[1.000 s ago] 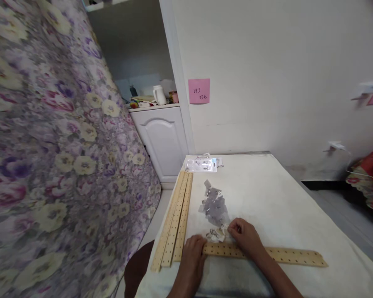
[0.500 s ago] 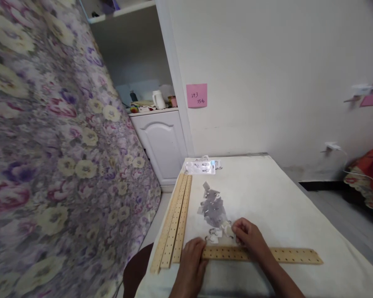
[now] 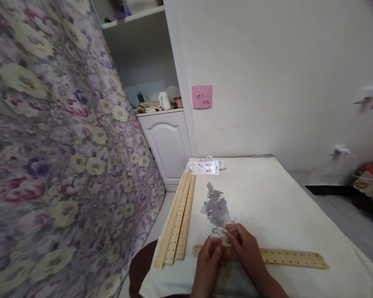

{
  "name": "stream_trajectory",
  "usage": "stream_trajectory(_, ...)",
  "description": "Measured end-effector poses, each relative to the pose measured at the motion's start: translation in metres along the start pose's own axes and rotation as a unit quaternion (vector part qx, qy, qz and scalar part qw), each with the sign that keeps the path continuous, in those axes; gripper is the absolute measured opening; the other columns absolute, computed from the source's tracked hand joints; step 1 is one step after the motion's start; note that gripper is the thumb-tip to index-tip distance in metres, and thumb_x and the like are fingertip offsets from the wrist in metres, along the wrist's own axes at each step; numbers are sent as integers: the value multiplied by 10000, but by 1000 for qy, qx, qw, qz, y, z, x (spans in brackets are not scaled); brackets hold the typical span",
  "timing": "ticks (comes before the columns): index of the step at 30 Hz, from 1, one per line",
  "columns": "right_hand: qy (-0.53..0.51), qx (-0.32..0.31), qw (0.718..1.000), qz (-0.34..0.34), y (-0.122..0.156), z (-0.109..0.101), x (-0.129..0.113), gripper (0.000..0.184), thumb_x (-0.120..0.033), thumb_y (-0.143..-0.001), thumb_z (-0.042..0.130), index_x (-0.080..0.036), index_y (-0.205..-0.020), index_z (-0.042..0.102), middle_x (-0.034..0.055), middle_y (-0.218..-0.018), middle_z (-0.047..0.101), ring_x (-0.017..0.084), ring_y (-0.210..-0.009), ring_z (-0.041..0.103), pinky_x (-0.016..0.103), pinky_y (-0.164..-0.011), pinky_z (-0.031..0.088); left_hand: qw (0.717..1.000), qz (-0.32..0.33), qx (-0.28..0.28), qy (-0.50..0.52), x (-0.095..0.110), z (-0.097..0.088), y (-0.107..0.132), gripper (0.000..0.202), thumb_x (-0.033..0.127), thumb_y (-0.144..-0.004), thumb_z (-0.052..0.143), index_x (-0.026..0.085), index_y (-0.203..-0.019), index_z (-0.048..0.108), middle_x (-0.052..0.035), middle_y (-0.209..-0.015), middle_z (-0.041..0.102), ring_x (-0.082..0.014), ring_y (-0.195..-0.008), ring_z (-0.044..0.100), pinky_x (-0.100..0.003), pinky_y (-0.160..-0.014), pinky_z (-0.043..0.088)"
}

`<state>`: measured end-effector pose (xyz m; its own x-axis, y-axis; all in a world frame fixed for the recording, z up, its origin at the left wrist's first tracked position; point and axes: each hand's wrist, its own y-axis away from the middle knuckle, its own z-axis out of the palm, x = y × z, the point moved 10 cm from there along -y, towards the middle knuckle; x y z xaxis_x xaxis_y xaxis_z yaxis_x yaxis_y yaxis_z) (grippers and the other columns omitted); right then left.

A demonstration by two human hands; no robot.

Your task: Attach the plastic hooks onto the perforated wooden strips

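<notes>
My left hand [image 3: 209,258] and my right hand [image 3: 247,250] meet near the table's front edge, just above a perforated wooden strip [image 3: 286,257] that lies crosswise. Both hands have their fingers pinched together on a small clear packet [image 3: 224,234] held between them. A heap of small clear packets [image 3: 216,208] with metal bits lies just beyond the hands. Three more perforated wooden strips [image 3: 178,219] lie side by side along the table's left edge.
The table [image 3: 276,198] has a white cloth. A clear blister pack [image 3: 204,167] lies at its far left corner. A floral curtain [image 3: 56,157] hangs to the left. A white cabinet [image 3: 166,140] and a pink note [image 3: 202,97] are at the wall.
My left hand has left the end of the crosswise strip and risen to meet my right hand. Both hands now pinch a small packet taken from the near end of the heap.
</notes>
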<state>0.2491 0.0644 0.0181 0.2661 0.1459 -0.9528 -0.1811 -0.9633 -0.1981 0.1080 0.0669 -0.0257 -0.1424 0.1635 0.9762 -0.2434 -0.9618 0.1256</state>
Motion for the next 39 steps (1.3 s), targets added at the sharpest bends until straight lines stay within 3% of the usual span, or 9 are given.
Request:
stream_trajectory(5,23,3,999,-43,7,9,5,226,-362,-860,500,-212,-983,616,75,-994,689,184,-781,662,283,-721,528,996,-37,14,82,-8,3,-6,372,448,-731,676,159,-949,589,-66,-868,686,-195,-775,659,-313,-684,492)
stream_trajectory(10,71,-10,991,-114,14,13,-4,193,-296,-885,468,-219,-819,632,101,-1185,604,199,-1000,625,270,-771,529,986,-53,31,154,-2,8,-4,302,405,-749,686,158,-892,586,-56,-796,691,-181,-738,665,-281,-658,486)
stream_trajectory(18,95,-24,978,-183,19,16,-9,143,-181,-847,499,-242,-854,628,63,-1058,636,189,-1013,607,299,-859,502,984,-42,44,169,2,5,-6,283,324,-677,758,153,-847,609,3,-708,635,-126,-644,614,-242,-622,473)
stream_trajectory(21,64,-18,986,-155,18,14,-6,140,-178,-820,525,-238,-916,608,64,-1066,619,174,-914,624,269,-776,520,984,-45,49,165,-4,1,-8,299,289,-679,756,156,-891,593,32,-650,603,-114,-610,601,-240,-619,473)
stream_trajectory(25,32,-17,995,-88,15,13,-2,318,-180,-766,572,-229,-1080,570,36,-915,621,161,-750,616,251,-660,514,985,-47,56,156,-8,-2,-8,347,301,-653,772,155,-902,580,34,-628,609,-116,-574,601,-249,-611,475)
stream_trajectory(28,26,-40,998,-37,14,16,4,282,-190,-758,571,-224,-1036,604,8,-793,621,165,-696,609,257,-634,496,987,-50,64,141,-9,-5,-4,366,328,-631,782,160,-887,581,24,-637,630,-127,-581,611,-246,-598,475)
stream_trajectory(33,-6,-113,993,25,17,28,14,273,-190,-750,564,-212,-1015,626,25,-876,683,191,-804,635,301,-759,486,996,-14,63,62,-3,-14,10,335,388,-660,759,164,-855,602,13,-638,642,-110,-560,585,-206,-544,431)
stream_trajectory(39,10,-190,981,30,21,53,5,264,-134,-705,529,-197,-935,642,6,-785,662,175,-736,608,274,-685,461,994,25,109,-11,-7,-40,34,325,471,-708,703,192,-781,554,45,-577,588,-96,-527,530,-188,-527,395)
